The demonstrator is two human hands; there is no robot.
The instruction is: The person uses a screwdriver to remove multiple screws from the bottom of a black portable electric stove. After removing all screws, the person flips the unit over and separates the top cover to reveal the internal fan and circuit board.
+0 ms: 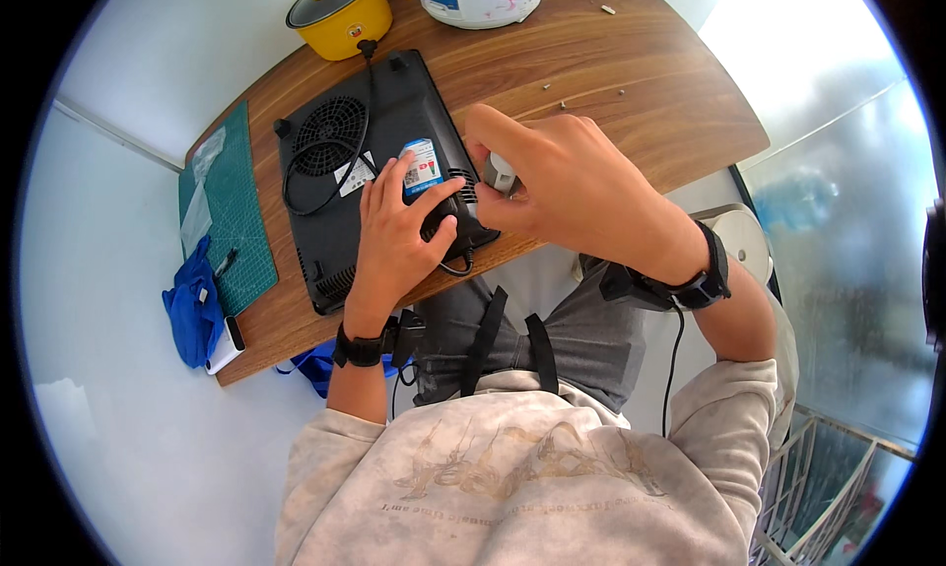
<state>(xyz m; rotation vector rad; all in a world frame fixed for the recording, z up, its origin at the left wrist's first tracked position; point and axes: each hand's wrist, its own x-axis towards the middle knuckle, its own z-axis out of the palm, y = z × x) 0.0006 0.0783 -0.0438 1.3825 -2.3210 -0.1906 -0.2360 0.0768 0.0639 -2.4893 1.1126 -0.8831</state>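
A black induction cooker point(325, 206) lies upside down on the wooden table point(680, 93), with its round fan grille, labels and vents facing up. My left hand point(399, 226) rests on its underside with the fingers spread, the fingertips beside a blue-and-white label point(422, 165). Over the cooker's right edge, my right hand point(576, 177) is closed around a small tool with a grey-white handle point(501, 175); the fingers hide most of it, and its tip cannot be made out. The cooker's black power cord point(367, 103) loops across the fan grille.
Several small screws point(563, 105) lie loose on the table beyond my right hand. A yellow electric pot point(350, 24) and a white appliance point(483, 0) stand at the back. At the left are a green cutting mat point(236, 231), a blue cloth bag point(194, 310) and a white box point(227, 347).
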